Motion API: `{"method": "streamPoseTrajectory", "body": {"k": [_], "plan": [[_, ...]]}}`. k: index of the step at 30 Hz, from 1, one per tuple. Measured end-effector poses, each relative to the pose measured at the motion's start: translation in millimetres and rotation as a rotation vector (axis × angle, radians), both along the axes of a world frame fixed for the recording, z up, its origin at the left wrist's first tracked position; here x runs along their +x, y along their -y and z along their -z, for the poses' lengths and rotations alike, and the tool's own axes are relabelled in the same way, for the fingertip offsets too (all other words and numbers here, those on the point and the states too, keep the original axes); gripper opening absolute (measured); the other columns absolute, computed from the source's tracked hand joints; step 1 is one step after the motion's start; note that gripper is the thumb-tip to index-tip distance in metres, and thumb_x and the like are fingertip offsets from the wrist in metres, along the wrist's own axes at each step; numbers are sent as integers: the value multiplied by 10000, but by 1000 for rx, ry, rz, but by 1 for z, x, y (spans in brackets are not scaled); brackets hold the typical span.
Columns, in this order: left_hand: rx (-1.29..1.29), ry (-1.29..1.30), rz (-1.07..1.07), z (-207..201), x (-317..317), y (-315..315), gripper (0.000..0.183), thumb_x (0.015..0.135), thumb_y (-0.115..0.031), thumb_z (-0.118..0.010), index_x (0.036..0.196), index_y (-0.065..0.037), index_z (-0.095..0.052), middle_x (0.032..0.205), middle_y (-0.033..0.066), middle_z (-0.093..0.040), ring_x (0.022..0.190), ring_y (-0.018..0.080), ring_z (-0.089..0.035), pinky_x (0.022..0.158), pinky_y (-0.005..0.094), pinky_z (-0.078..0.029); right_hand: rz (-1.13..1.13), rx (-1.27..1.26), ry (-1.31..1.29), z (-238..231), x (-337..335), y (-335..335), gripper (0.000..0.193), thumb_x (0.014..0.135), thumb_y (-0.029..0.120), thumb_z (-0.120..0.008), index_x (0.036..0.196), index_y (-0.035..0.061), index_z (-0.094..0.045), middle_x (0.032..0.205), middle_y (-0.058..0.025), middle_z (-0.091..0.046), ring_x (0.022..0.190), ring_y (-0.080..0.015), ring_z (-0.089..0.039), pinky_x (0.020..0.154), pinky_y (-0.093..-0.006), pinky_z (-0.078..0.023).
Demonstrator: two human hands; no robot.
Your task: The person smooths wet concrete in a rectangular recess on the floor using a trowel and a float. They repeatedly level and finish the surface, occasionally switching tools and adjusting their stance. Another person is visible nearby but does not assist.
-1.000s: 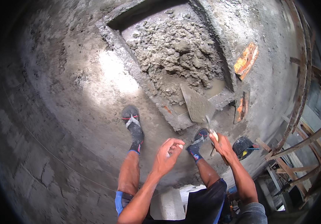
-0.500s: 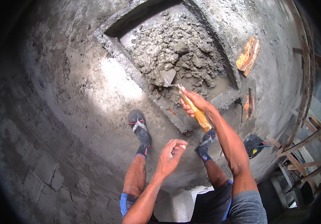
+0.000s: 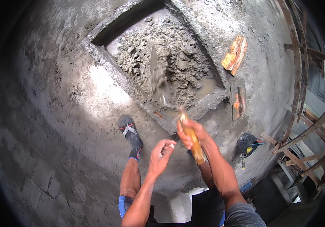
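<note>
Trough rim (image 3: 147, 107) between left grip (image 3: 161, 156), mortar (image 3: 187, 66)

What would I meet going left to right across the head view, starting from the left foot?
Left foot, left hand, right hand around a wooden handle, black container, wooden poles.

The trough (image 3: 209, 101) fills the upper middle of the frame, with mortar (image 3: 185, 56) in it and water (image 3: 206, 86) in its lower right corner. The trowel (image 3: 155, 72) has its blade over the mortar's left part (whether touching, I cannot tell) and its handle in the right hand (image 3: 198, 131), below the trough. The left hand (image 3: 159, 156) is lower left of that. Right of the trough are two blocks (image 3: 234, 55); below them, a bucket (image 3: 246, 143); along the right edge, timbers (image 3: 297, 72).
</note>
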State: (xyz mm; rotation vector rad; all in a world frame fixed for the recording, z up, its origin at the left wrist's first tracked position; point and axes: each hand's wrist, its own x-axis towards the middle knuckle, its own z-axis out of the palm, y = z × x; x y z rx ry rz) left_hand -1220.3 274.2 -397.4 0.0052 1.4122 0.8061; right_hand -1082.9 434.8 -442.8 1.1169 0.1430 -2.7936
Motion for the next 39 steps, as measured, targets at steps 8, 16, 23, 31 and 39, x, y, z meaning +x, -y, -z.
{"method": "streamPoseTrajectory", "body": {"k": [8,16,23,31,39], "plan": [[40,12,55,-5,3,-9,204,959,-191,-618,1079,-39,-682,977,30,-632,865,112,-578,787,273,-479,-545,529,933,-74,132,45,273,906,251,-705,822,21,-583,561,-32,-556,422,-115,-529,387,-299,-408],[32,4,113,-7,-21,-7,195,967,-182,-610,1070,-35,-685,1017,48,-641,886,127,-603,811,283,-486,-433,1006,736,137,-37,-66,321,885,217,-625,652,28,-514,491,-55,-519,360,-161,-499,354,-344,-411],[66,-11,133,-9,-19,-11,192,959,-180,-616,1071,-38,-680,965,29,-616,845,104,-570,784,269,-469,-444,836,646,75,-70,-111,278,927,247,-655,834,24,-518,580,-16,-522,416,-112,-506,387,-328,-456],[47,-10,40,1,-9,2,204,969,-185,-601,1094,-38,-669,905,12,-622,839,106,-586,772,267,-474,-845,1796,934,23,-35,-49,361,896,303,-711,991,27,-499,847,-222,-676,775,-423,-672,625,-496,-517],[-3,55,39,-4,-6,-2,221,979,-197,-605,1102,-23,-662,922,32,-636,865,120,-612,805,280,-492,-778,1341,1293,-13,96,16,361,876,316,-727,1000,38,-532,836,-273,-676,787,-491,-652,653,-545,-500]]}}
